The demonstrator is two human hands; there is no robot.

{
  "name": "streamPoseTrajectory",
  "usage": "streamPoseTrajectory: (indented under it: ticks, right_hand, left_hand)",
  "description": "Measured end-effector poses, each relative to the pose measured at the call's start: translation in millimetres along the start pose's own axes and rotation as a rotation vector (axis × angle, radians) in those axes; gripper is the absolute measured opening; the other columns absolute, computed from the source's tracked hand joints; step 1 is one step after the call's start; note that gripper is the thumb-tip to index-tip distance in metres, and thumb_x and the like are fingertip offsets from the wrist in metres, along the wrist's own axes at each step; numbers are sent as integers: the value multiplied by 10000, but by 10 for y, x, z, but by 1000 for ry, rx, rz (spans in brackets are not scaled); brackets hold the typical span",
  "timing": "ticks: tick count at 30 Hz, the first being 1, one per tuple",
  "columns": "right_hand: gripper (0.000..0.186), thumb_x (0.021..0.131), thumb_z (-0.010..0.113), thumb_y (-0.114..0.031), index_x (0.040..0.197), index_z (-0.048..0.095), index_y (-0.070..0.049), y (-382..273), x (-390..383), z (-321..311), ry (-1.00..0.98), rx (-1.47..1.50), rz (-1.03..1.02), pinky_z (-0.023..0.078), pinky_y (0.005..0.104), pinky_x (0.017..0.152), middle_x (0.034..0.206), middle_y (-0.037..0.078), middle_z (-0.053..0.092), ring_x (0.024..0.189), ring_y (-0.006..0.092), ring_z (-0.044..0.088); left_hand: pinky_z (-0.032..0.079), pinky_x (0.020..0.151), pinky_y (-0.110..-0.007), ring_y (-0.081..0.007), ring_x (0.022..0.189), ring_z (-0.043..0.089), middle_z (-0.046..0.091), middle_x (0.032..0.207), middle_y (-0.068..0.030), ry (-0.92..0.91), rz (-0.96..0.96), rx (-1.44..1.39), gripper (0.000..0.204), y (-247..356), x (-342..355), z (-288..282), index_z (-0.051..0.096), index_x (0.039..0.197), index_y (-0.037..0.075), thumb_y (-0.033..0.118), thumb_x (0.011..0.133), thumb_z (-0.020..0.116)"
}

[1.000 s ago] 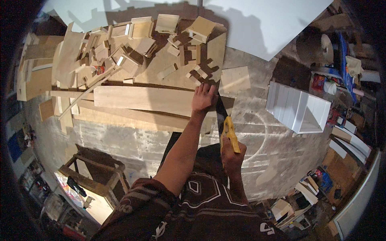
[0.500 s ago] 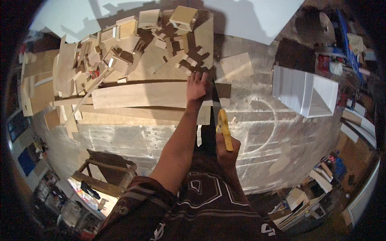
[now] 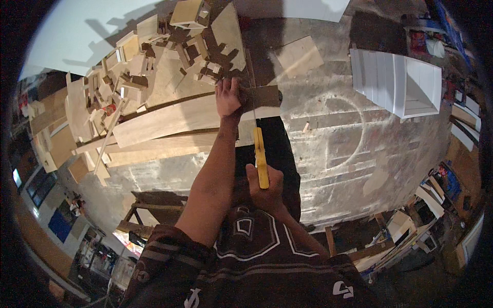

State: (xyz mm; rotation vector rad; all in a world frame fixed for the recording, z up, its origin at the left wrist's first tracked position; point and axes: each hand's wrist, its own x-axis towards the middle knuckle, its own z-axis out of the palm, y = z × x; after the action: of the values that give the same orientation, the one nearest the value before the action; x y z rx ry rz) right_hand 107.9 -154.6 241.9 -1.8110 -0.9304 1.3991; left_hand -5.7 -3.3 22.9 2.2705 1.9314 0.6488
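Note:
My left hand (image 3: 228, 97) presses flat on the right end of a long pale wooden plank (image 3: 169, 121) that lies across the concrete floor. My right hand (image 3: 265, 186) grips the yellow handle of a handsaw (image 3: 260, 154). Its thin blade runs away from me across the plank's end, just right of my left hand. A short dark offcut (image 3: 265, 95) sticks out on the far side of the blade. A second long plank (image 3: 154, 149) lies parallel just nearer to me.
A heap of small wooden blocks and box frames (image 3: 154, 61) is piled beyond the planks. A white slatted cabinet (image 3: 398, 82) lies on the right. A wooden stool frame (image 3: 149, 215) stands at my left. Clutter lines the room's edges.
The view has tilted so that planks and hands sit lower and nearer the middle. My left hand stays on the plank's end, and the saw has stayed on the cut.

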Motion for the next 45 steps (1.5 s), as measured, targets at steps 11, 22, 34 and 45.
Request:
streamPoseTrajectory:
  ticks: [11,22,34,45]
  right_hand:
    - [316,968,607,-158,690,538,-24,-291,-20,-288,-22,-83,53,347,288,453,553,4,484,496,78,428]
    - [346,956,639,-171,671,522,-13,-386,42,-143,96,-35,123,334,294,456,541,2,472,516,64,409]
    - [328,955,644,-190,694,548,-16,-522,-157,-238,87,0,171,364,300,459,550,12,502,507,73,428]
    - [346,948,652,-184,671,534,-15,-524,-246,-352,124,50,229,346,304,454,530,6,471,500,79,419]
  left_hand:
    - [447,895,-524,-386,997,531,553,993,-152,21,5,-13,320,-96,-43,96,569,1109,116,188,802,627]
    - [435,880,-521,-382,985,522,548,986,-151,-143,-35,-108,273,31,47,-29,581,1028,113,165,765,634]
    - [429,878,-524,-387,978,527,547,983,-148,-76,16,-28,226,-14,10,52,586,1032,108,191,824,614]
    - [434,860,-505,-369,971,526,546,985,-158,-45,46,-9,249,-32,-2,94,563,1033,89,197,815,614]
